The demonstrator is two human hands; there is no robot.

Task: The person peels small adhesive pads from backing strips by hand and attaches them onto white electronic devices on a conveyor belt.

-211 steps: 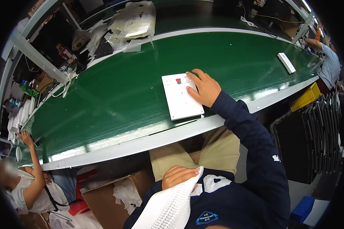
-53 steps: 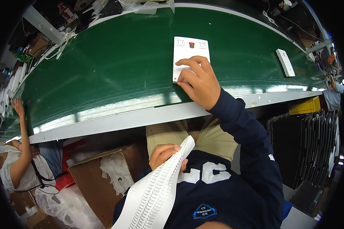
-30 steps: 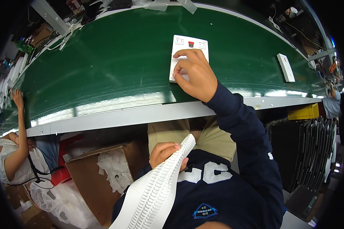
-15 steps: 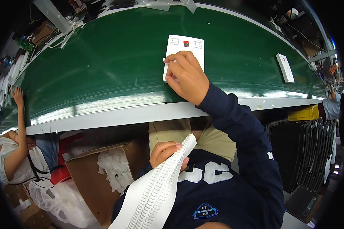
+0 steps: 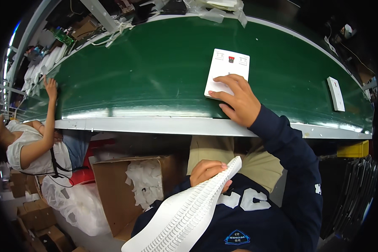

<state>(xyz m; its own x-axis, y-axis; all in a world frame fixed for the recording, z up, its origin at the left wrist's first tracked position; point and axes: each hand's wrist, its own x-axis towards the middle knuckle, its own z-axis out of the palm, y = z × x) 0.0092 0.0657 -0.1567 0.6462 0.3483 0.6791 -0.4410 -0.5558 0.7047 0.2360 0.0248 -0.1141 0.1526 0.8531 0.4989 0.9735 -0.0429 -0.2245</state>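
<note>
A white, rectangular socket panel (image 5: 227,70) with outlet slots and a small red piece at its far end lies flat on the green work surface. My right hand (image 5: 237,97) rests over its near part, with fingers apart and fingertips touching the face; that part is partly covered. Down in front of my lap, my left hand (image 5: 208,173) is closed on the upper end of a long white sheet (image 5: 185,212). Rows of small oblong shapes run along the sheet, which bends and hangs toward the lower left.
A second white panel (image 5: 335,94) lies far right on the green surface (image 5: 134,67). Below the metal edge stand a cardboard box (image 5: 109,189) with white scraps, stacked black trays (image 5: 348,197) and a yellow bin (image 5: 353,149). Another person (image 5: 38,145) sits at the left, an arm on the table.
My right hand's fingers have spread from a bent, pinching pose onto the panel. The whole view has shifted, moving everything rightward and slightly down. My left hand still holds the sheet.
</note>
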